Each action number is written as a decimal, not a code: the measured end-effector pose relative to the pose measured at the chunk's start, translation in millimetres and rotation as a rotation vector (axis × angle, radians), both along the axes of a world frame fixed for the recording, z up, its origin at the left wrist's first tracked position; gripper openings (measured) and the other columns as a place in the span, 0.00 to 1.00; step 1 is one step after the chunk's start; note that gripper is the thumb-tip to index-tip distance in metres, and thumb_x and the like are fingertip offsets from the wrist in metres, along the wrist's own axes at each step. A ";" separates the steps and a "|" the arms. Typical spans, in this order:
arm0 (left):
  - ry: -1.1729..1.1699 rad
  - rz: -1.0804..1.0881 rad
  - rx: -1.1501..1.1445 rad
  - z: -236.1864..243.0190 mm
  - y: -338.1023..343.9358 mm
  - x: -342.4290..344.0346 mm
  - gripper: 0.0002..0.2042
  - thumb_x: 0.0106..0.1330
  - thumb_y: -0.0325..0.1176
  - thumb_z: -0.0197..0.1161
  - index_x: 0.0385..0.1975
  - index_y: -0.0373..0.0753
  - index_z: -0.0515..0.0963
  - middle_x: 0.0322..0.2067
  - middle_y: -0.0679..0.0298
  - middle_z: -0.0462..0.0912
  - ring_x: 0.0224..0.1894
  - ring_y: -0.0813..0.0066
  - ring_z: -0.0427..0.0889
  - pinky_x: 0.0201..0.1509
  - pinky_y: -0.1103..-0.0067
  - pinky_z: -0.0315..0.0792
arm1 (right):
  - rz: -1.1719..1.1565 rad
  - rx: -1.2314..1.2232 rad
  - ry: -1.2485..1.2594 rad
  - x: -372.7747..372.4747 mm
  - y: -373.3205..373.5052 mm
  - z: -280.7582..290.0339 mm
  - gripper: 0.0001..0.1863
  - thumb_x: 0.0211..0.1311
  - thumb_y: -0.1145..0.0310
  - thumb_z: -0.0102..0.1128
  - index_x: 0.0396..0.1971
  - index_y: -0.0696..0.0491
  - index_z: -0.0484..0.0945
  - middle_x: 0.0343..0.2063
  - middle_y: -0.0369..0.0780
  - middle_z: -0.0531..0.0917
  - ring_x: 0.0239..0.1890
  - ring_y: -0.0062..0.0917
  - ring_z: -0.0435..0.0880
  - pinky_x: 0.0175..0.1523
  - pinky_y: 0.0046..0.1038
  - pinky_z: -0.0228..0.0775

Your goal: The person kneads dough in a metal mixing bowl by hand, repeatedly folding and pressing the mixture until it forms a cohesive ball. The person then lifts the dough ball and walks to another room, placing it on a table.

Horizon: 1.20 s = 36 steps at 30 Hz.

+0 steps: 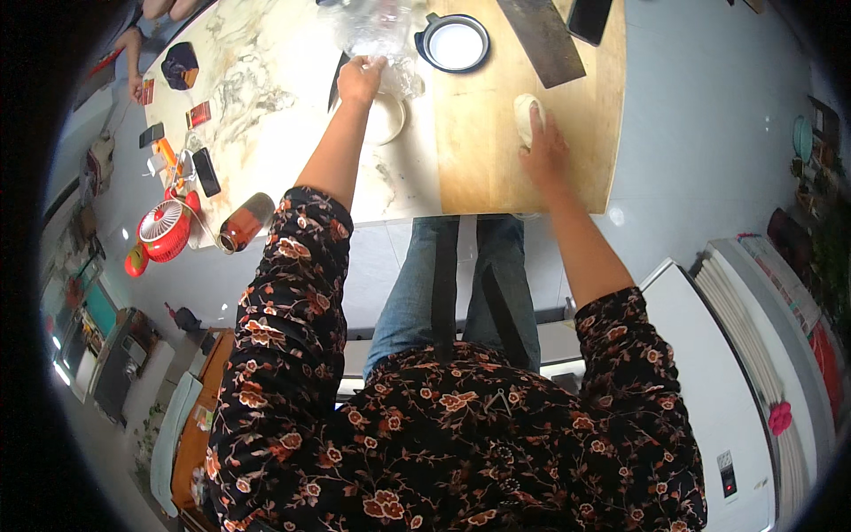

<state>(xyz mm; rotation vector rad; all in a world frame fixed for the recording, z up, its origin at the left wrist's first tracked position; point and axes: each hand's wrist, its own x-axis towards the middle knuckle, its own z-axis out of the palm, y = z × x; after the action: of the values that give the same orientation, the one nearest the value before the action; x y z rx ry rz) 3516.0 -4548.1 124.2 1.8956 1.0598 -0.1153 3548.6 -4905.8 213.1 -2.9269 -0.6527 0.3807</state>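
Note:
My left hand (361, 82) is closed on the edge of a crumpled clear plastic bag (377, 31). Just below that hand stands a white bowl (396, 121), partly covered by my wrist and the plastic. On the wooden board (479, 151), my right hand (547, 152) has its fingers and thumb around the right side of a pale, oval lump of dough (525, 113). A dark-rimmed bowl (455, 44) with white inside sits at the board's far left. Right of it lies a wide, dark metal blade (545, 44).
A black phone (589, 18) rests at the board's far right. Leftward on the marble-patterned table are a jar (246, 223), a red fan (166, 229), another phone (206, 171) and a dark cap (180, 66). Another person's arm (131, 62) shows at the far left edge.

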 end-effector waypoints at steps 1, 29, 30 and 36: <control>0.012 0.014 -0.110 -2.8 9.8 -19.6 0.25 0.52 0.48 0.64 0.40 0.30 0.74 0.39 0.48 0.79 0.39 0.59 0.79 0.44 0.72 0.70 | -0.052 -0.021 0.057 -15.6 1.2 5.9 0.39 0.44 0.63 0.65 0.60 0.45 0.59 0.55 0.48 0.65 0.53 0.44 0.68 0.54 0.47 0.60; -0.380 0.458 -1.031 227.5 -7.0 -162.2 0.27 0.66 0.48 0.47 0.55 0.31 0.64 0.53 0.53 0.69 0.52 0.59 0.73 0.59 0.70 0.63 | -0.681 1.278 1.047 -23.4 87.4 109.8 0.26 0.57 0.63 0.57 0.55 0.51 0.64 0.45 0.38 0.72 0.46 0.23 0.72 0.52 0.27 0.67; -0.125 0.166 -0.759 222.2 -13.6 -154.2 0.29 0.65 0.52 0.47 0.55 0.32 0.65 0.51 0.53 0.72 0.48 0.61 0.76 0.54 0.73 0.65 | -0.718 1.276 1.046 -22.7 88.0 111.7 0.26 0.57 0.65 0.57 0.56 0.51 0.64 0.44 0.38 0.71 0.45 0.23 0.72 0.51 0.26 0.67; -0.102 0.131 -0.755 187.7 -34.6 -168.2 0.11 0.59 0.31 0.60 0.39 0.33 0.75 0.36 0.63 0.78 0.38 0.72 0.76 0.48 0.80 0.66 | -0.764 1.293 0.968 -24.5 77.2 107.4 0.26 0.56 0.69 0.56 0.56 0.50 0.63 0.43 0.38 0.72 0.43 0.24 0.72 0.46 0.28 0.69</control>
<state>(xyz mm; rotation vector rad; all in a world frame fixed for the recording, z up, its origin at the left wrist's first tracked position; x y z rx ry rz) 3347.7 -4582.7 311.9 1.1375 0.8967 -0.2946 3524.2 -4828.6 320.5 -1.3087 0.3126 0.7652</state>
